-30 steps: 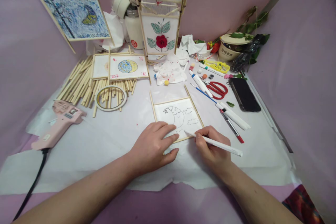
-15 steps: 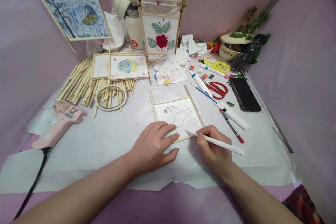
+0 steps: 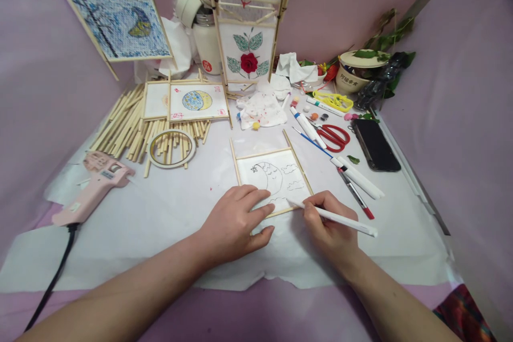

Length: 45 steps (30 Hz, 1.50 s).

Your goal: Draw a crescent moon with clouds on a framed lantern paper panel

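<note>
A white sheet in a wooden stick frame lies on the paper-covered table, bearing a line drawing of a crescent moon, a star and clouds. My left hand rests with fingers spread over the lower left part of the frame and covers that corner. In my right hand is a slim white pen, pinched between thumb and fingers. Its tip is at the lower part of the sheet, right of my left fingertips; I cannot tell if it touches.
Left are a pink glue gun, a tape roll and wooden sticks. Right lie red-handled scissors, white markers, a red-capped pen and a phone. Behind stand a bottle, framed pictures and a bowl.
The pen tip has moved slightly to the right along the lower part of the sheet. My left hand stays in place; the whole view has shifted a little.
</note>
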Each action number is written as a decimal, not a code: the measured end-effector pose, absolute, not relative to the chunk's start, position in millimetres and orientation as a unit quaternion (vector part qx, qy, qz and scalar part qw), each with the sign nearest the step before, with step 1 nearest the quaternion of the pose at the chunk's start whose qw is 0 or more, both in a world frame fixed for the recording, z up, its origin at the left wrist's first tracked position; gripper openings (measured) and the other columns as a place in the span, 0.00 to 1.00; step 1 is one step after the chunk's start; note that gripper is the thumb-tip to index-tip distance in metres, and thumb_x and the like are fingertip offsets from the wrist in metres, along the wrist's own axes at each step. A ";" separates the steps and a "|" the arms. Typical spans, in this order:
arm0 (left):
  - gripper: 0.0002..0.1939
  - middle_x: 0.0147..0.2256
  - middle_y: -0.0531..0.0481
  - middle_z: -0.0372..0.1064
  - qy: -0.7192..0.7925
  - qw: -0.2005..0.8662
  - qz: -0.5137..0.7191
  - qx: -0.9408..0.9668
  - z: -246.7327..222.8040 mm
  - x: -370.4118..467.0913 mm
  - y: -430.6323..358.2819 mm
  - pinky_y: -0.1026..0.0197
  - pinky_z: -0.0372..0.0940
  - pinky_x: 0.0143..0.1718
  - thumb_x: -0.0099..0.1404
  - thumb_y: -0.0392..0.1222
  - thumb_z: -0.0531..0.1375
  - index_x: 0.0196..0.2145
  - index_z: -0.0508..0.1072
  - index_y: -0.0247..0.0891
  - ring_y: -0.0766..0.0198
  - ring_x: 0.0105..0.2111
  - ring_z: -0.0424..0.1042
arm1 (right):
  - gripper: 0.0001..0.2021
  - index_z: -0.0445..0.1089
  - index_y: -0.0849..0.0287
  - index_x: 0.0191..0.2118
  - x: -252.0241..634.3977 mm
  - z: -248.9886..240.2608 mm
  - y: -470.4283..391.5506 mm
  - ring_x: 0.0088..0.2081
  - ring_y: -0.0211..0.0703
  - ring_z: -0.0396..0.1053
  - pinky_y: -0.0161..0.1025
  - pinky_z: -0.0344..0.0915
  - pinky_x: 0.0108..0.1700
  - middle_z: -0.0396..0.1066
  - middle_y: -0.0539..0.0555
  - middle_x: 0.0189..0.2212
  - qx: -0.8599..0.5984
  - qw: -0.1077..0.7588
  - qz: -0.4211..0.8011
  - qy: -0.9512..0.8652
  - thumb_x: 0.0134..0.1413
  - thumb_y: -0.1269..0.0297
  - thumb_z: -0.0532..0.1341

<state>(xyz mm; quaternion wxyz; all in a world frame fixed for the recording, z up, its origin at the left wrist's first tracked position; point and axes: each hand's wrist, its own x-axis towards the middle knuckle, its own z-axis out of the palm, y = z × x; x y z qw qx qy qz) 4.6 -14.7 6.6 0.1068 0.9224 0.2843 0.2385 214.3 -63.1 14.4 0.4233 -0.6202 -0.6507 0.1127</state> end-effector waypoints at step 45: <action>0.15 0.48 0.40 0.71 0.283 0.120 0.238 0.921 5.3 3.6 -15.3 0.45 0.66 0.41 0.63 0.44 0.59 0.45 0.75 0.35 0.48 0.44 0.68 | 0.07 0.64 0.58 0.26 214.0 12.8 -63.3 0.18 0.33 0.58 0.34 0.55 0.23 0.61 0.44 0.16 -0.611 0.433 0.128 -0.650 0.55 0.69 0.56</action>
